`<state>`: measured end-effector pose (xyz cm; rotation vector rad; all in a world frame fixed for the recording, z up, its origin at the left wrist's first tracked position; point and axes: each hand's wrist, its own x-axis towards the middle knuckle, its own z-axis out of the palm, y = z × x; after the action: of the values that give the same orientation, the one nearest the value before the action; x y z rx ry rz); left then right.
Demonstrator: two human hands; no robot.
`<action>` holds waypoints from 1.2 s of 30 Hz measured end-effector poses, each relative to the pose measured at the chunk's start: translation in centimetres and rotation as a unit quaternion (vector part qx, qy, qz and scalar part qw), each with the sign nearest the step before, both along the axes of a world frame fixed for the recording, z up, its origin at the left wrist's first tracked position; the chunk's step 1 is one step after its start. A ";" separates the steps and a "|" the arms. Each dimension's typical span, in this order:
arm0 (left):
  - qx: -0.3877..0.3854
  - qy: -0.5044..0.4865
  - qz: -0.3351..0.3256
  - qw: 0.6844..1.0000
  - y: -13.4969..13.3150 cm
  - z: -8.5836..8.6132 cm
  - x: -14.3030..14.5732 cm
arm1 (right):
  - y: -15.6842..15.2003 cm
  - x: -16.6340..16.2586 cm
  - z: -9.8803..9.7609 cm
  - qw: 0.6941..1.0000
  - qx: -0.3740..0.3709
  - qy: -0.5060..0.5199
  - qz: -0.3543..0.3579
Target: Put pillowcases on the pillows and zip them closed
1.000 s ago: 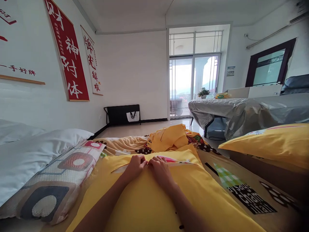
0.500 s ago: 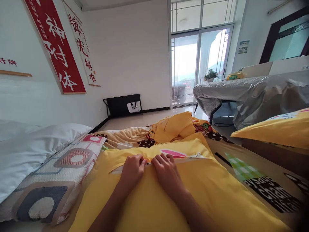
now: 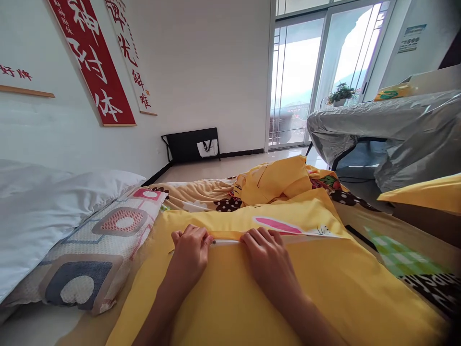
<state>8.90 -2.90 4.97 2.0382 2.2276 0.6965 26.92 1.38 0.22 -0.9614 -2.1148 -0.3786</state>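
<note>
- White walls go round this bright room, and a red scroll [image 3: 101, 67] with white writing hangs on the left one.
- Big glass doors [image 3: 297, 72] let in the light at the back, and a potted plant [image 3: 340, 95] shows up green in front of them.
- Over on the right I see a covered table [image 3: 370, 117], all shiny and silver, with a yellow packet [image 3: 393, 91] on top.
- Far back, a black flat thing [image 3: 182, 146] leans by the wall, with a white bag [image 3: 208, 148] in front of it.
- Right in front of the person, a big yellow cover [image 3: 223, 298] lies on a tan printed sheet [image 3: 403, 252].
- Across the yellow cover runs a long slit [image 3: 227, 241], and white shows inside it.
- Near the slit's far edge is a pink ear picture [image 3: 279, 225].
- Left hand [image 3: 190, 247]: thumb and fingers are pressed together, pinching the yellow cover at the slit.
- Right hand [image 3: 264, 245]: its bent fingers pinch the same edge, with a gap between the two hands.
- Bunched yellow cloth [image 3: 275, 180] sits just past the cover.
- To the left lie a patterned pillow [image 3: 118, 240] and a white pillow [image 3: 65, 206], touching.
</note>
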 end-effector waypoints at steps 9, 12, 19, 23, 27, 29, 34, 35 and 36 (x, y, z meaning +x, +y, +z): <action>0.002 -0.023 0.029 0.999 -1.4 0.8 -3.1 | -0.3 0.6 0.3 1.000 0.001 0.019 0.007; -0.004 -0.038 0.025 0.999 -1.7 1.1 -4.0 | -0.3 0.6 0.2 1.000 -0.006 0.021 0.008; -0.024 -0.029 0.028 0.999 -2.2 0.8 -5.8 | -0.2 0.6 0.0 1.000 0.000 -0.001 0.002; -0.025 -0.011 0.036 0.999 -2.5 0.8 -6.6 | -0.2 0.6 -0.1 1.000 0.002 -0.005 0.001; -0.036 -0.007 0.054 0.998 -2.6 0.9 -7.0 | -0.2 0.5 -0.1 1.000 0.006 -0.019 0.001; -0.044 -0.004 0.062 0.997 -2.6 0.8 -7.1 | -0.1 0.5 -0.2 1.000 0.010 -0.029 0.002; -0.030 0.015 0.056 0.998 -2.9 0.6 -7.4 | -0.4 0.2 -0.2 0.998 0.025 -0.050 -0.007; -0.027 0.016 0.054 0.998 -3.0 0.6 -7.5 | -0.6 -0.1 0.0 0.998 0.029 -0.055 -0.009; -0.027 0.016 0.051 0.998 -3.0 0.6 -7.6 | -0.9 -0.5 0.4 0.997 0.032 -0.063 -0.007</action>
<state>1.31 -5.88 5.54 1.9370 2.3536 0.6084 26.42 0.46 0.64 -0.9378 -2.1971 -0.5229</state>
